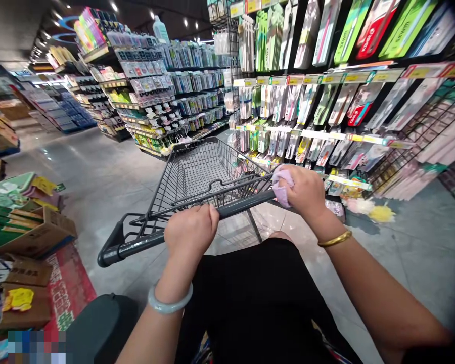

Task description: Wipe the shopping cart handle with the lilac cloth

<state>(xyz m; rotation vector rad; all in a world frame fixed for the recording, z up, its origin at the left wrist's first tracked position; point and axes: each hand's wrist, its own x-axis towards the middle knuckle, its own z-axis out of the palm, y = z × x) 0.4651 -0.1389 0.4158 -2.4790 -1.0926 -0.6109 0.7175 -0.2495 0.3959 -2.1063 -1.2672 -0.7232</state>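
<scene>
A dark wire shopping cart stands in front of me in a store aisle, and its basket looks empty. My left hand is closed around the cart's grey handle bar. Further right on the same bar, my right hand is closed too, pressing a small pale pink cloth against it. A pale bangle sits on my left wrist and a gold one on my right.
Racks of hanging packaged goods line the right side close to the cart. More shelves stand ahead. Cardboard boxes with stock sit on the floor at left. Grey tiled floor stretches ahead and leftwards.
</scene>
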